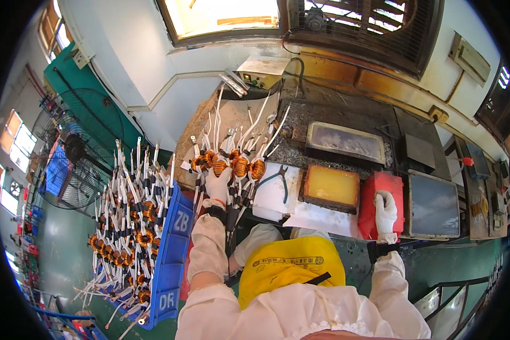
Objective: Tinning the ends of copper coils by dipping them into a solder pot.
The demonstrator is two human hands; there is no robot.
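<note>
My left hand (216, 186), in a white glove, is closed on a copper-wound ring coil (220, 168) with white leads. It is one of several such coils standing in a row on the bench, their lugged white leads pointing up. On the right, my gloved right hand (385, 212) lies against a red box (371, 204), its fingers curled at the box's upper edge. Between the hands, a pair of pliers (282, 180) with dark handles lies open on white sheeting (269, 198). Beside it stands a dark-framed tray of yellowish material (331, 186).
At my left, a blue crate (173, 255) is heaped with similar coils. A covered rectangular tray (345, 141) sits farther back, near a control box (263, 69). Right of the red box is a grey-topped tray (434, 205). A large fan (71, 148) stands far left.
</note>
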